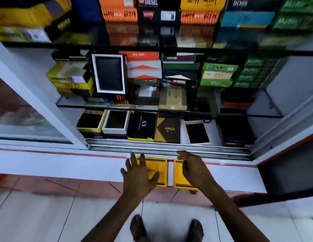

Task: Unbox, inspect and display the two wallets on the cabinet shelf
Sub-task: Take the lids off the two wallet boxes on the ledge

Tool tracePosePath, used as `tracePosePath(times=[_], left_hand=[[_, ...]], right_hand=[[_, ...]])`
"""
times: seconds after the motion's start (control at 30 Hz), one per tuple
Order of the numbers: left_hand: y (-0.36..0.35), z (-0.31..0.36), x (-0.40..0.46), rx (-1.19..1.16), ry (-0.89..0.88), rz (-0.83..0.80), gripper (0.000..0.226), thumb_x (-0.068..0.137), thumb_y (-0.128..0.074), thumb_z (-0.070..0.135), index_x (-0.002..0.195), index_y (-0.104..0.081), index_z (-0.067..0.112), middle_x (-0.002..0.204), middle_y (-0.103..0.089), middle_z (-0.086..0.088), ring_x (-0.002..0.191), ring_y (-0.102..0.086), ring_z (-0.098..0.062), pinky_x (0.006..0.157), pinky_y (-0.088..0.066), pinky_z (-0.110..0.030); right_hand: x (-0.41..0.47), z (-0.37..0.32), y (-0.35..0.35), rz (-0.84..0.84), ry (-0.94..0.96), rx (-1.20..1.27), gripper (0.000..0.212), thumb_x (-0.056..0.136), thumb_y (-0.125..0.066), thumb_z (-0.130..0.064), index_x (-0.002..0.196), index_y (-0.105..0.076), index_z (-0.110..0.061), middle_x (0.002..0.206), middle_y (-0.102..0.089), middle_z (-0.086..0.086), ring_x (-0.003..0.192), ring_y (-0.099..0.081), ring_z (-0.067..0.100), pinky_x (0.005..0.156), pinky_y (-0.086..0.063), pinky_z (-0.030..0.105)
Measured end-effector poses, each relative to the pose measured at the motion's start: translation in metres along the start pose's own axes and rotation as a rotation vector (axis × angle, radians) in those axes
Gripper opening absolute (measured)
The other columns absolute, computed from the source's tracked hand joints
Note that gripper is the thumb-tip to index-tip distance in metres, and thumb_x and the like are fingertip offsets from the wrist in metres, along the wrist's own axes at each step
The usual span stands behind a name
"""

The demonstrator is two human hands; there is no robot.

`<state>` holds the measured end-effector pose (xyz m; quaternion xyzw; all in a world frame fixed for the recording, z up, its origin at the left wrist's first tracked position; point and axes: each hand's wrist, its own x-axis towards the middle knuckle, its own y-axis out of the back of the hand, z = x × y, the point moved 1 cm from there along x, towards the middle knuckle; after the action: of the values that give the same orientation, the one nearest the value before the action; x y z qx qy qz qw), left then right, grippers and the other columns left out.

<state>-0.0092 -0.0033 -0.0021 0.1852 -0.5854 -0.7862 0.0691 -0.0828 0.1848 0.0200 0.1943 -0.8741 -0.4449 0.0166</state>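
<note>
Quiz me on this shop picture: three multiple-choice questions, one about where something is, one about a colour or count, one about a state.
1. Where do the two yellow boxes lie?
A. on the white ledge in front of the open cabinet
B. on the top glass shelf
C. on the floor tiles

2. How many yellow boxes are under the hands?
A. one
B. two
C. four

3. In what state are those boxes?
A. open, wallets out
B. crushed
C. lids on

Answers: 1 A, the left yellow box and right yellow box rest on the ledge. 2 B, one lies under the left hand, one under the right hand. 3 C, both show closed lids, fingers spread above.
</note>
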Motion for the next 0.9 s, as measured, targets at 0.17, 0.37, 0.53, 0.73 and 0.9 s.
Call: tracePosePath(times=[0.17,0.37,0.53,0.73,0.9], left_hand=[[-0.033,0.016,0.005,-0.042,0.122,-0.014,0.110,0.060,-0.043,0.090,0.142,-0.031,0.017,0.151,-0.031,-0.018,0.127,-0.042,-0.040,0.096,-0.045,-0.054],[-0.043,0.025,0.009,-0.109,0.183,0.081,0.133,0.038,-0.039,0.103,0.139,-0.035,0.017,0.149,-0.037,-0.017,0.124,-0.045,-0.042,0.092,-0.049,-0.056],[-0.046,0.017,0.012,-0.245,0.193,0.026,0.123,0.040,-0.064,0.087,0.138,-0.035,0.019,0.145,-0.039,-0.015,0.128,-0.042,-0.041,0.096,-0.047,-0.056],[-0.033,0.002,0.018,-0.620,0.178,0.053,0.080,0.050,-0.075,0.065,0.115,-0.057,0.023,0.113,-0.062,0.002,0.109,-0.059,-0.024,0.085,-0.049,-0.033],[-0.012,-0.044,0.017,-1.084,0.276,-0.015,0.056,0.067,-0.065,0.051,0.119,-0.059,0.031,0.109,-0.065,-0.003,0.105,-0.063,-0.034,0.071,-0.053,-0.033]], right_hand=[[0.012,0.021,-0.033,-0.211,-0.270,0.468,0.035,0.090,-0.046,0.012,0.120,-0.061,0.001,0.122,-0.068,0.021,0.087,-0.068,0.027,0.071,-0.053,0.027],[0.021,0.021,-0.041,-0.288,-0.488,0.714,0.027,0.093,-0.054,-0.006,0.120,-0.060,-0.002,0.124,-0.064,0.024,0.108,-0.067,0.035,0.097,-0.054,0.048],[0.022,0.005,-0.044,-0.366,-0.524,0.841,0.027,0.097,-0.045,-0.014,0.094,-0.071,-0.006,0.105,-0.072,0.024,0.104,-0.069,0.037,0.082,-0.057,0.035],[0.027,0.005,-0.054,-0.335,-0.574,0.753,0.031,0.095,-0.044,-0.022,0.095,-0.070,-0.006,0.098,-0.073,0.020,0.097,-0.069,0.031,0.097,-0.055,0.044],[0.031,-0.001,-0.058,-0.227,-0.449,0.344,0.011,0.087,-0.057,-0.012,0.086,-0.067,-0.010,0.100,-0.071,0.014,0.100,-0.067,0.031,0.086,-0.054,0.032]])
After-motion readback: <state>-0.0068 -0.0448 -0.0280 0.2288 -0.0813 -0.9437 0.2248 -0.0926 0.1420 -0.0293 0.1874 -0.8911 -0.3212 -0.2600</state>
